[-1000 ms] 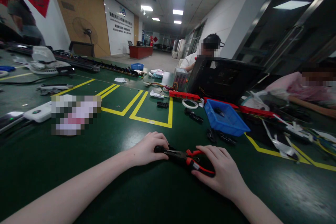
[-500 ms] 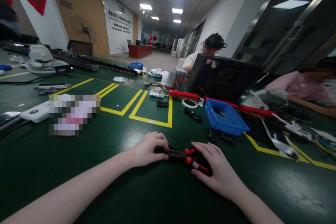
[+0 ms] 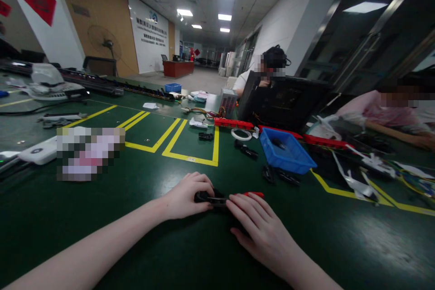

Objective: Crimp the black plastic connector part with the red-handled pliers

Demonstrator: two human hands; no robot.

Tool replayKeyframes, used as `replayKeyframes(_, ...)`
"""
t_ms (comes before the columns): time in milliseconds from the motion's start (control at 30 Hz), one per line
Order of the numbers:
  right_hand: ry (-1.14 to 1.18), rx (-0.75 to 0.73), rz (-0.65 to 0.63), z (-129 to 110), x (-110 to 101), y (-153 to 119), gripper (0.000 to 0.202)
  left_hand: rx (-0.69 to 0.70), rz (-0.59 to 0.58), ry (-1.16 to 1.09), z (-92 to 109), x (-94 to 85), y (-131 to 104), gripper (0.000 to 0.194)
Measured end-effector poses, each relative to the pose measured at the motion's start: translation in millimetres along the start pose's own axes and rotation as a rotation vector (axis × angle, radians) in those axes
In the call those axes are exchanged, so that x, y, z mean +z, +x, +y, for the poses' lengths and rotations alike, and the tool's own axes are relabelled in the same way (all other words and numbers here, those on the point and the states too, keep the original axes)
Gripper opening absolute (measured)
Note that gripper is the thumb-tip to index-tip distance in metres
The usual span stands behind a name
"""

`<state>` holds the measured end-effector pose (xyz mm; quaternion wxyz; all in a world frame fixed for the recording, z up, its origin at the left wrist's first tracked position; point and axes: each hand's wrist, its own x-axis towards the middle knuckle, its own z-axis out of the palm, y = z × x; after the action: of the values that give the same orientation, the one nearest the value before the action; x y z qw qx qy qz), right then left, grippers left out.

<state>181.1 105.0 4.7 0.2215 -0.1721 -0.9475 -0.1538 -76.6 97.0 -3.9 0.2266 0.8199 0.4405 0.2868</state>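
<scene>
My left hand (image 3: 190, 195) is closed on a small black part (image 3: 201, 196), just in front of me over the green table. Pliers with red and black handles (image 3: 256, 194) lie under my right hand (image 3: 256, 222), whose fingers curve over them. The dark jaws of the pliers (image 3: 219, 200) show between my two hands, touching or very close to the black part. Most of the handles are hidden by my right fingers and palm.
A blue tray (image 3: 288, 158) with a black piece inside stands to the right, with several black parts (image 3: 288, 176) around it. Beyond are red strips (image 3: 234, 123), a white tape ring (image 3: 241, 134) and a large black case (image 3: 275, 102). Two people sit across the table.
My right hand has shifted left and forward over the pliers, so its fingers cover the handles that showed before. My left hand keeps the black part. The view has turned slightly right.
</scene>
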Motion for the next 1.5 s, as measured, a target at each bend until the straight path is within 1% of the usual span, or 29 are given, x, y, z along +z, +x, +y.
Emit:
replayKeyframes(133, 0.004, -0.116, 0.019, -13, -4, 1, 0.039, -0.001, -0.003, -0.004, 0, 1.5, 0, 0.013)
replayKeyframes(200, 0.044, -0.11, 0.009, -14, -4, -1, 0.041, -0.009, -0.009, -0.008, 1, 1.8, -1, 0.012)
replayKeyframes(267, 0.099, 0.012, -0.022, -10, -3, -3, 0.047, -0.018, -0.011, -0.013, 2, 1.9, -1, 0.011)
replayKeyframes(333, 0.145, 0.204, -0.084, -2, 0, -4, 0.059, -0.025, -0.014, -0.014, 3, 1.9, 0, 0.011)
replayKeyframes(400, 0.181, 0.365, -0.165, 8, 4, -6, 0.069, -0.034, -0.015, -0.012, 4, 1.7, 0, 0.011)
replayKeyframes(467, 0.218, 0.459, -0.222, 19, 7, -7, 0.068, -0.046, -0.021, -0.013, 4, 1.4, 1, 0.01)
replayKeyframes(533, 0.253, 0.483, -0.242, 28, 9, -9, 0.062, -0.06, -0.032, -0.014, 4, 1.0, 1, 0.01)
replayKeyframes(600, 0.269, 0.459, -0.234, 34, 9, -10, 0.055, -0.071, -0.043, -0.016, 3, 1.0, 2, 0.009)
replayKeyframes(700, 0.245, 0.41, -0.215, 38, 6, -10, 0.047, -0.071, -0.043, -0.025, 3, 1.5, 3, 0.007)
replayKeyframes(833, 0.187, 0.36, -0.166, 41, 3, -10, 0.044, -0.073, -0.02, -0.038, 5, 1.4, 3, 0.004)
replayKeyframes(967, 0.109, 0.252, -0.045, 53, 1, -15, 0.042, -0.083, -0.045, -0.052, 5, -0.5, 3, 0.005)
replayKeyframes(1067, 0.055, 0.213, 0.049, 62, 3, -19, 0.041, -0.087, -0.063, -0.062, 3, -3.1, 3, 0.007)
replayKeyframes(1200, 0.042, 0.174, 0.103, 57, 7, -19, 0.041, -0.097, -0.077, -0.06, 5, -6.8, 2, 0.009)
replayKeyframes(1367, 0.074, 0.131, 0.104, 45, 9, -15, 0.039, -0.063, -0.082, -0.028, 7, -6.2, 2, 0.01)
replayKeyframes(1500, 0.06, 0.143, 0.086, 45, 10, -14, 0.04, -0.049, -0.063, -0.007, 5, -4.0, 0, 0.013)
